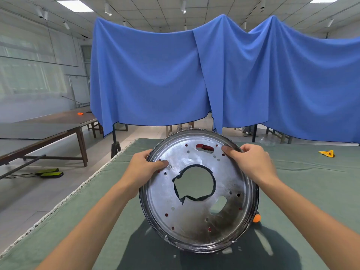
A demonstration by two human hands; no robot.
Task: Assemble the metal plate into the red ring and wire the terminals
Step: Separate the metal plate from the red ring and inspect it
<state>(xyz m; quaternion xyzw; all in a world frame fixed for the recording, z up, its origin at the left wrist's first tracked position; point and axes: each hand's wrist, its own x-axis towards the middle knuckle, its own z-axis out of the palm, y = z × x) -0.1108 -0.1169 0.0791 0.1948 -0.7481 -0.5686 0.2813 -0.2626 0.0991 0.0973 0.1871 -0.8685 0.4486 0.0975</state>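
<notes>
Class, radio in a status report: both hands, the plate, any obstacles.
Left hand and right hand both grip the metal plate by its upper rim. Plate held tilted above green table. Red shows through its holes. Nothing in the way.

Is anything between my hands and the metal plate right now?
Nothing visible. The left hand and right hand both grip the metal plate directly at its upper rim, thumbs on its face. Red shows through its holes.

Metal plate (198, 217): bare metal, glossy, dark smudges.
Table cover (311, 182): green cloth, matt.
Backdrop (175, 75): blue cloth, draped.
</notes>
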